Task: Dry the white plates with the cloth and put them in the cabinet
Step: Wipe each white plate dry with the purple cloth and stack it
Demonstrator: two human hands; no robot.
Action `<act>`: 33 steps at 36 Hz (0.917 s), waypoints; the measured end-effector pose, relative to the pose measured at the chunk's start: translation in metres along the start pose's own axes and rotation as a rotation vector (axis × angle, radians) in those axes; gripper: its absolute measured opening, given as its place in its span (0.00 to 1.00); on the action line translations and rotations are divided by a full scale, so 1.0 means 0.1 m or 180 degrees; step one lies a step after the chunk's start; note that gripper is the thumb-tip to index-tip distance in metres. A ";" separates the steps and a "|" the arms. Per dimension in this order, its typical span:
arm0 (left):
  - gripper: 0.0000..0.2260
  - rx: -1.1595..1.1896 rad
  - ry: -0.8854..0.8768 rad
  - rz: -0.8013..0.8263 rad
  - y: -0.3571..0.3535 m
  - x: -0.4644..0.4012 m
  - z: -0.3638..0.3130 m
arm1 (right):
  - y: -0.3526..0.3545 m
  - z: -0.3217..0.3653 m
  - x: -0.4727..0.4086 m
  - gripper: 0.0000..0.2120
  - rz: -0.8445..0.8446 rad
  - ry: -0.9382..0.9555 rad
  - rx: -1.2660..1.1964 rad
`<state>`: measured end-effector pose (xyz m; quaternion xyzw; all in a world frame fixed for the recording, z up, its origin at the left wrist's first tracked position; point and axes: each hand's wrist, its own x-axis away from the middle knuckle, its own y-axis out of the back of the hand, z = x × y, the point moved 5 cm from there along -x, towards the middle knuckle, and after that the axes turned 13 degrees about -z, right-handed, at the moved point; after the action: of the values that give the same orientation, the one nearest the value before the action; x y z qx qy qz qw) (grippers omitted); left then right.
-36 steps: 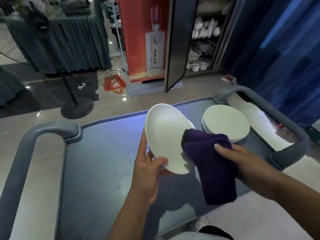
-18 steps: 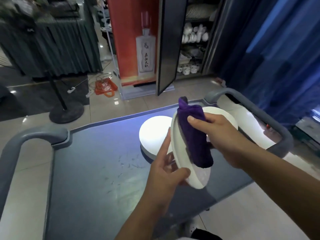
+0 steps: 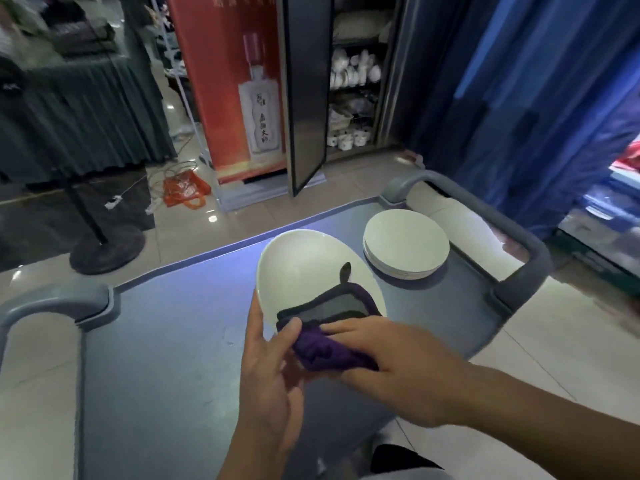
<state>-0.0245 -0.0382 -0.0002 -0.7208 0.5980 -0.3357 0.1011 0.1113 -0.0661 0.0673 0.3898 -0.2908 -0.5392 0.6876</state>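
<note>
White ceramic: one plate is held tilted above the grey cart top, near edge pinched by the left hand, thumb on the upper face, fingers presumably beneath. A purple cloth is bunched under the right hand, fingers curled over it, and is pressed against the plate's near rim. A stack of white plates rests on the cart just beyond, apart from the held plate.

Step judged in hand: drying of this plate, at its near edge. The far part of the face is uncovered; whether it is dry cannot be told.

Next move, as judged: the cloth is to be carried round the rest of the plate, the underside included, then the plate taken to the open cabinet beyond the cart, well apart.

Not made out: the plate's underside; the left fingers behind it; the stack's count; which shelf has room. Cabinet contents are small, pale crockery, blurred. The right forearm is cut by the frame edge.
</note>
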 end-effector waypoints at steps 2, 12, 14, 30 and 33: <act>0.33 -0.0181 -0.0036 -0.0058 -0.02 -0.03 0.03 | -0.02 -0.18 0.10 0.17 0.0006 -0.0287 -0.0074; 0.27 -0.0171 0.0387 0.0092 -0.17 -0.28 0.18 | -0.08 -1.80 0.96 0.10 -0.1613 -0.3112 -0.2375; 0.30 -0.0144 0.0527 0.0091 -0.21 -0.30 0.24 | -0.02 -2.02 1.05 0.10 -0.1875 -0.3327 -0.2300; 0.17 -0.0088 0.0764 -0.0472 -0.29 -0.53 0.56 | -1.24 -2.53 0.84 0.35 0.0524 -0.1393 0.1170; 0.16 -0.0261 0.0802 -0.0607 -0.25 -0.57 0.62 | -0.97 -2.50 0.72 0.39 0.0539 -0.1562 0.0444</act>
<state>0.0294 0.0055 -0.0539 -0.7300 0.5480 -0.4067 -0.0365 0.2838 -0.0911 -0.1484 0.2681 -0.5168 -0.5368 0.6107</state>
